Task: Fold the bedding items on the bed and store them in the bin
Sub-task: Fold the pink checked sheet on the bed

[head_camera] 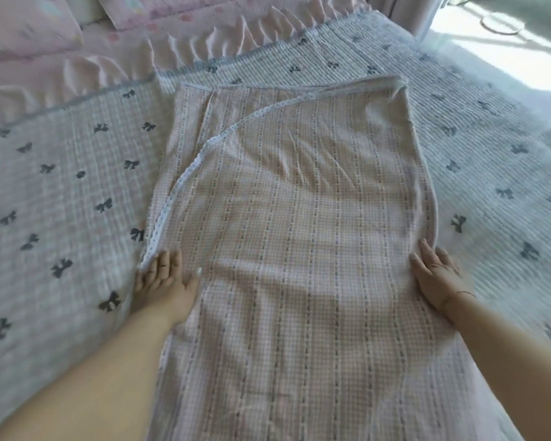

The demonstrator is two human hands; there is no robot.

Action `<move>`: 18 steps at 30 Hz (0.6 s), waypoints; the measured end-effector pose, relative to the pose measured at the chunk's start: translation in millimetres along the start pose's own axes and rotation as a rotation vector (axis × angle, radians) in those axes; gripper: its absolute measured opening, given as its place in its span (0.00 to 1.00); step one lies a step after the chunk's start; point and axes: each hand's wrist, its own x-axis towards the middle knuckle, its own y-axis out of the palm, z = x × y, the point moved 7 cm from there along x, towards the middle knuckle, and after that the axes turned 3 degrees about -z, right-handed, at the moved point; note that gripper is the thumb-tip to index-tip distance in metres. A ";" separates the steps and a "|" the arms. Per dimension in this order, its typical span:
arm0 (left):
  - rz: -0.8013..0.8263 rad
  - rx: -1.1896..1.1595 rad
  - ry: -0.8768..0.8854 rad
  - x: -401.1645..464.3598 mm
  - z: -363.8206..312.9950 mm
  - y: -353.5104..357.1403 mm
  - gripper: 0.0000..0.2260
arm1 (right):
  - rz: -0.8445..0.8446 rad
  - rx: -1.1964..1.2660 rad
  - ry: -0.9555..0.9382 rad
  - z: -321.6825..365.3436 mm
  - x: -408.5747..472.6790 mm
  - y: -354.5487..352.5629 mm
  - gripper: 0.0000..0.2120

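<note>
This is a home bedroom: a bed covered by a white quilted bedspread with grey bows (77, 192), pink ruffled floral pillows (172, 23) behind it.

both forearms reach forward; left hand (164, 276) lies flat, fingers straight; right hand (434, 270) likewise, palm down

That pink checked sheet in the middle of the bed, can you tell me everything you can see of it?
The pink checked sheet looks like thin woven cotton, with fine pink-and-white checks and darker lengthwise stripes. It lies folded into a long strip on the bow-print quilt, running away from the person. A white lace-trimmed edge curves across its far left part. It is fairly flat, with soft wrinkles. The left hand rests on its left edge, and the right hand touches its right edge.
</note>
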 end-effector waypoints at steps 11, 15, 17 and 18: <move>-0.168 -0.886 -0.433 -14.4 54.7 -27.3 0.34 | 0.129 0.910 0.377 -26.0 -29.5 8.5 0.13; -0.014 -1.338 -0.338 -25.7 49.1 -41.0 0.21 | 0.303 1.054 0.293 -22.7 -40.5 0.4 0.28; 0.032 -1.443 -0.282 -35.1 49.4 -56.8 0.20 | 0.307 1.077 0.264 -18.6 -48.6 -16.6 0.36; 0.044 -1.474 -0.255 -42.0 49.0 -66.2 0.20 | 0.306 1.090 0.239 -13.2 -53.1 -27.5 0.32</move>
